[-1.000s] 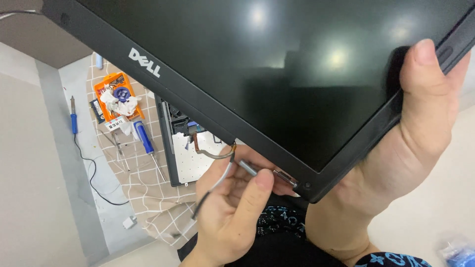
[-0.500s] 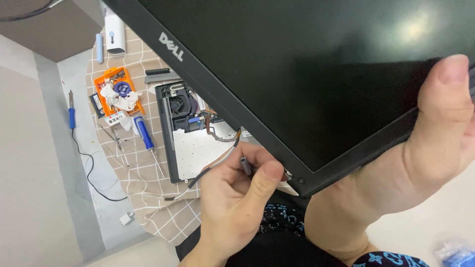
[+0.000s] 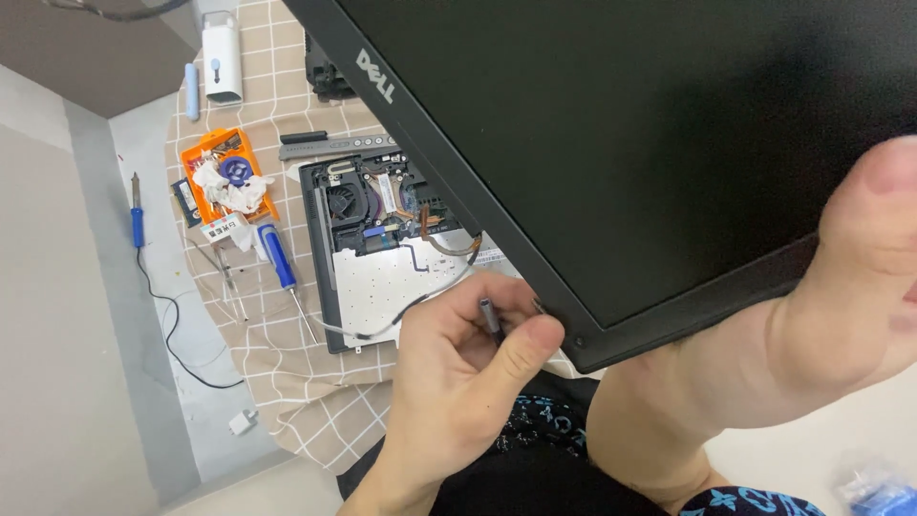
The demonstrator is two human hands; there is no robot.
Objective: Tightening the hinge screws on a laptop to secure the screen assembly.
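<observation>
A black laptop screen panel (image 3: 621, 143) fills the upper right, lifted above the opened laptop base (image 3: 382, 258). My right hand (image 3: 821, 344) grips the panel's lower right edge, thumb on the bezel. My left hand (image 3: 468, 373) pinches a small grey connector (image 3: 490, 315) at the end of a thin cable (image 3: 420, 301), right by the panel's lower corner. The cable runs down to the base, where a fan and circuit board lie exposed.
A checked cloth (image 3: 287, 382) covers the floor under the base. On it sit an orange parts tray (image 3: 227, 177), a blue-handled screwdriver (image 3: 280, 258), a white bottle (image 3: 222, 57) and a grey strip (image 3: 334, 145). A soldering iron (image 3: 137, 215) with cord lies at left.
The screen panel has risen up and to the right, uncovering more of the laptop base. My left hand stays at the panel's corner, pinching the cable end.
</observation>
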